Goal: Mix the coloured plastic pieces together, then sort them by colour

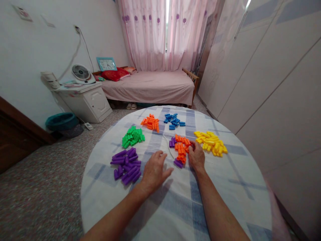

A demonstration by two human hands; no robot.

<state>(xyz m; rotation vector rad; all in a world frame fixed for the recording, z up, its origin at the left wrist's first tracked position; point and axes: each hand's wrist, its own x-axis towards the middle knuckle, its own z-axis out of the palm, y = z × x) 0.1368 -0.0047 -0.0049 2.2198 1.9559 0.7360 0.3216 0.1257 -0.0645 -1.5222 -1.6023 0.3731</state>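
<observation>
A round table (175,207) with a white and blue checked cloth holds piles of small plastic tubes sorted by colour. My left hand (154,170) rests flat on the cloth with fingers apart, just right of the purple pile (126,165). My right hand (196,155) lies at the right edge of a mixed orange and purple pile (180,149), its fingertips curled down among the pieces; what it grips, if anything, is hidden. The yellow pile (210,143) is just to its right.
A green pile (132,136), an orange pile (150,123) and a blue pile (173,121) lie farther back. Beyond the table stand a pink bed (150,87), a white cabinet (86,100) with a fan, and white wardrobe doors (276,73) along the right.
</observation>
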